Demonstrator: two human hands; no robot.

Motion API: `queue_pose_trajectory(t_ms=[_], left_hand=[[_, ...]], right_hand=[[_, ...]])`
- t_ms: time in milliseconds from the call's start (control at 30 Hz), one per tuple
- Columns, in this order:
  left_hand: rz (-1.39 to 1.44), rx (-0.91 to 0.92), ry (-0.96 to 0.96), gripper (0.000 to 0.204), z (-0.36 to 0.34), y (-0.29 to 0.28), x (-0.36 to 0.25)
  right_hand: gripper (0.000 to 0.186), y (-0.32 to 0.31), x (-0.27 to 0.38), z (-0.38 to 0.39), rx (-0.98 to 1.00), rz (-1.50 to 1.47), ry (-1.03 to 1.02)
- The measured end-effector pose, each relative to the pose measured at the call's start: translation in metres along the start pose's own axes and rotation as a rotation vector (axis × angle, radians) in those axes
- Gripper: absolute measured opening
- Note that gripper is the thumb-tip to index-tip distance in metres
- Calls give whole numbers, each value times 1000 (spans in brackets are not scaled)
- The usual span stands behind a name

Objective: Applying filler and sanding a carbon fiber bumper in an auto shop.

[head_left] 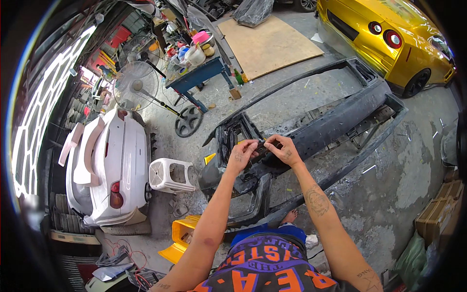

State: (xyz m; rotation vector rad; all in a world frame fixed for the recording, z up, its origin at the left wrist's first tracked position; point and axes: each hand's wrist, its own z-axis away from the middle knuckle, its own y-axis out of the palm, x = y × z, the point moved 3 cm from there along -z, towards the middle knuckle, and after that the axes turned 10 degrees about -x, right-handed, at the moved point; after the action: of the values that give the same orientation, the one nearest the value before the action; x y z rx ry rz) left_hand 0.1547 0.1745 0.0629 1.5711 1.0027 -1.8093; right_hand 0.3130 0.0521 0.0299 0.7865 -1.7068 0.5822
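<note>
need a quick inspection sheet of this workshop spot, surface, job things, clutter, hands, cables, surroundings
surface: bare concrete floor, stained and patchy.
job's things: black car bumper lying on the floor; both hands pinch a small dark strip over its left end.
clutter: white plastic stool on its side, yellow crate, cardboard boxes, plywood sheet.
grippers: left hand and right hand close together, fingers closed on the strip.
cables: loose wires at lower left.
surroundings: white car, gold car, standing fan, crowded blue table.
</note>
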Motion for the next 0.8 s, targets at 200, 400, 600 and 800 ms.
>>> queue_pose_trajectory(t_ms=[200, 400, 600, 800], left_hand=[[10, 151, -127, 17, -11, -7, 14], [102, 172, -150, 15, -8, -4, 21], [-14, 85, 6, 24, -5, -3, 15], [-269, 46, 453, 26, 2, 17, -15]], right_hand=[[22, -2, 4, 3, 29, 35, 26], [18, 0, 2, 0, -26, -31, -112], [17, -2, -7, -1, -12, 81, 15], [15, -6, -6, -3, 7, 112, -7]])
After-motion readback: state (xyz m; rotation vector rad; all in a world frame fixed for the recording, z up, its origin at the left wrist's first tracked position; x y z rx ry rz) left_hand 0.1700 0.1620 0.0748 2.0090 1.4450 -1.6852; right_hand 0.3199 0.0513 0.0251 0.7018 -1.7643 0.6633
